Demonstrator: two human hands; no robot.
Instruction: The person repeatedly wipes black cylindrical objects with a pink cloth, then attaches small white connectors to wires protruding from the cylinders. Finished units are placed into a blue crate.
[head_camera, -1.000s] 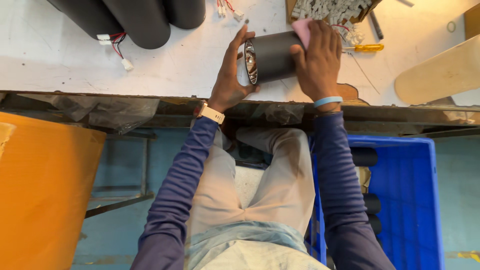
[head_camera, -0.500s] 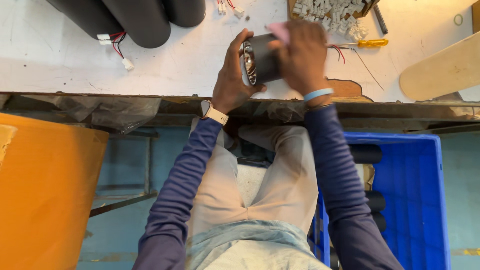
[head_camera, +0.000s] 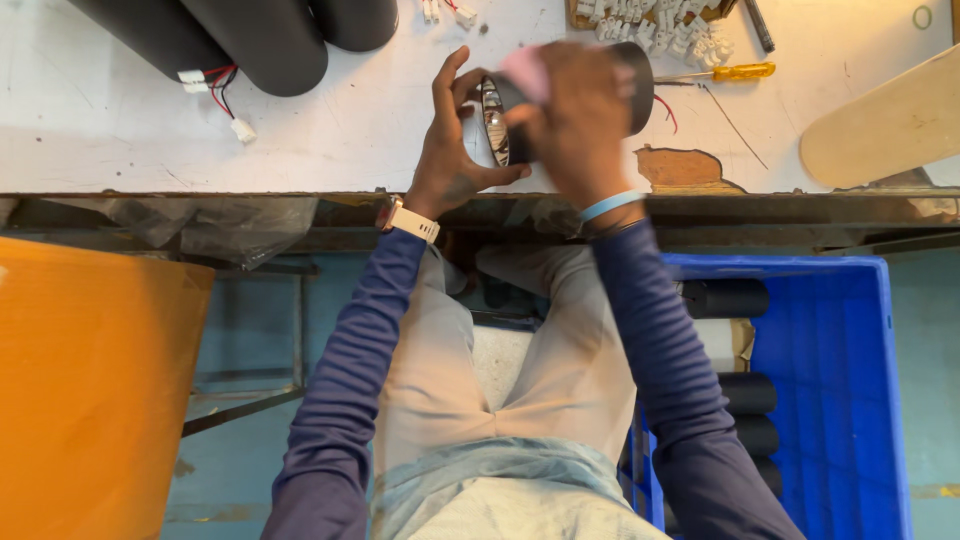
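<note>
Left hand (head_camera: 450, 150) grips the open end of a black cylinder (head_camera: 625, 85) over the white worktop (head_camera: 350, 130), right hand (head_camera: 575, 125) presses a pink cloth (head_camera: 527, 72) on top

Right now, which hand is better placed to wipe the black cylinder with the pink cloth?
Probably the right hand: it presses the pink cloth on the black cylinder, while the left hand steadies its open end.

Bright even daylight on white bench (head_camera: 300, 140), soft shadows only. Right hand (head_camera: 575, 120) motion-blurred; under-bench area dimmer. Glint inside the black cylinder (head_camera: 495, 120).
</note>
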